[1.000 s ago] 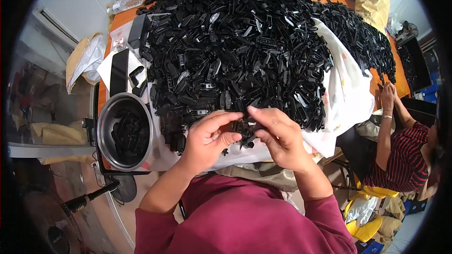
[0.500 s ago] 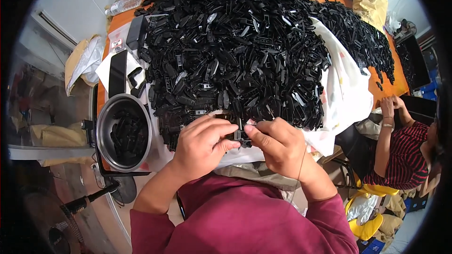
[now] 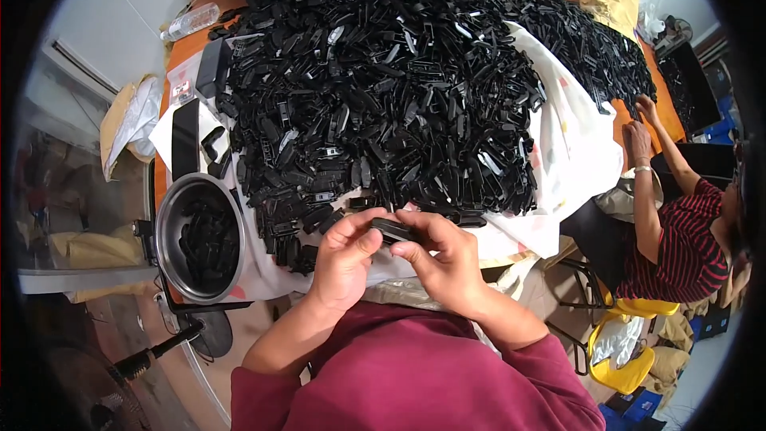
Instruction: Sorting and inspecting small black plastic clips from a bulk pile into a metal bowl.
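Both my hands meet at the front edge of the table, closed on one small black plastic part (image 3: 392,230). My left hand (image 3: 345,259) pinches its left end between thumb and fingers. On the other end, my right hand (image 3: 444,259) grips with thumb below and fingers above. The part is tilted, and its exact kind is hard to make out. Just beyond my fingers lies a large heap of similar black plastic parts (image 3: 375,104), spread over a white cloth (image 3: 578,144).
A steel bowl (image 3: 162,251) holding black parts stands at the left. Behind it are a black phone-like slab (image 3: 185,137), a dark box (image 3: 212,68) and a clear bottle (image 3: 190,22). At right, a co-worker in a striped shirt (image 3: 678,243) reaches toward another heap (image 3: 570,48).
The black part has been turned in my hands, and my fingers have shifted around it. The co-worker's hands have moved up to the right-hand heap. The whole view has shifted slightly.
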`<state>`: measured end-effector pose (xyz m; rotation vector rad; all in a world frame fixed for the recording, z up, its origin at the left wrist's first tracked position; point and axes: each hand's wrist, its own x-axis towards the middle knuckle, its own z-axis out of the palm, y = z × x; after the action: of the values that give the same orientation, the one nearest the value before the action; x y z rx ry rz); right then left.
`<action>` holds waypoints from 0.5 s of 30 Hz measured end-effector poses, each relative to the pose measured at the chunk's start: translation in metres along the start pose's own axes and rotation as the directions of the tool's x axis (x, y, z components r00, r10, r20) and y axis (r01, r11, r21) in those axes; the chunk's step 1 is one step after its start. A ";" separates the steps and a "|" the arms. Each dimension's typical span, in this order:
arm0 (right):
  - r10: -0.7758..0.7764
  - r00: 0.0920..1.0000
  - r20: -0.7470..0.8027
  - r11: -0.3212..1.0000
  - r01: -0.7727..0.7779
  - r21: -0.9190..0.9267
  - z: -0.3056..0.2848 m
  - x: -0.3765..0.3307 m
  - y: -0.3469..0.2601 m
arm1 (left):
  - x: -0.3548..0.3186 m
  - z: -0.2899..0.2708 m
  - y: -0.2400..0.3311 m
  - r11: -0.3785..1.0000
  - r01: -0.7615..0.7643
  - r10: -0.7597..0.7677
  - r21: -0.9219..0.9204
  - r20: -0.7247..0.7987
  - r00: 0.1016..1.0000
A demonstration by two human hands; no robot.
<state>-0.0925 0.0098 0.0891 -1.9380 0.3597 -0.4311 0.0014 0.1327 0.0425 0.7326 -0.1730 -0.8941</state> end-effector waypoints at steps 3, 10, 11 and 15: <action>-0.027 1.000 0.011 0.999 0.027 -0.020 0.007 0.004 0.003 | 0.001 -0.001 0.002 0.990 0.007 -0.003 -0.140 0.033 0.999; -0.021 1.000 -0.023 0.992 0.024 0.126 0.016 0.005 0.010 | -0.005 -0.004 0.004 0.995 -0.075 0.072 -0.064 -0.044 0.996; -0.018 1.000 -0.020 0.992 0.021 0.127 0.017 0.005 0.011 | -0.006 -0.005 0.004 0.992 -0.074 0.072 -0.106 -0.021 0.997; -0.103 0.995 0.002 0.991 0.102 0.086 0.014 0.009 0.009 | -0.005 -0.010 0.010 0.973 0.016 -0.002 -0.230 0.060 0.998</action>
<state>-0.0782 0.0142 0.0771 -1.8790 0.2347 -0.4996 0.0091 0.1451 0.0424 0.4913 -0.1156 -0.9273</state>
